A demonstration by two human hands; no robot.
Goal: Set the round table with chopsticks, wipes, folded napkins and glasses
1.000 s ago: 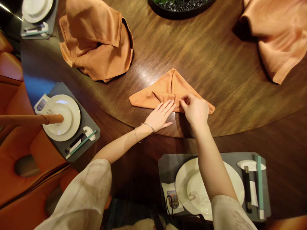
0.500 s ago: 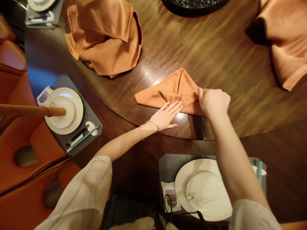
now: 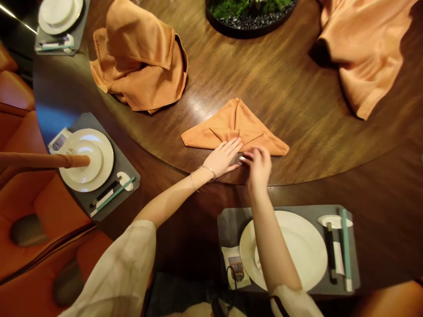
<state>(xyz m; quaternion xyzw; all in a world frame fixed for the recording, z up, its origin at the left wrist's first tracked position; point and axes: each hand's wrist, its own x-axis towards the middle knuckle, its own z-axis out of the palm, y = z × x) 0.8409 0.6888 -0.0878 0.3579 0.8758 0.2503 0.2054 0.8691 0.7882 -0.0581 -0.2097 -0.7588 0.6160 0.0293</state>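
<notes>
An orange cloth napkin [image 3: 228, 116], folded into a broad triangle with pleats meeting at its middle, lies on the raised round wooden table section. My left hand [image 3: 224, 156] is flat and open, its fingertips pressing the napkin's near edge at the centre. Just right of it, my right hand [image 3: 261, 169] has its fingers loosely bent and apart, close to the left fingertips and the napkin's lower edge. I see nothing held in it. The napkin's right corner lies loose on the wood.
Crumpled orange napkins lie at back left [image 3: 145, 66] and back right [image 3: 366, 57]. A black round planter [image 3: 251, 28] stands at the far side. Nearest me is a grey placemat [image 3: 231, 220] with a white plate [image 3: 307, 246] and chopsticks [image 3: 345, 251]. Another plate [image 3: 107, 154] holds a rolled orange napkin [image 3: 42, 162].
My right hand has let go of the napkin's right side and moved left beside my left hand. The right corner now lies flat. The left hand stays pressed on the napkin.
</notes>
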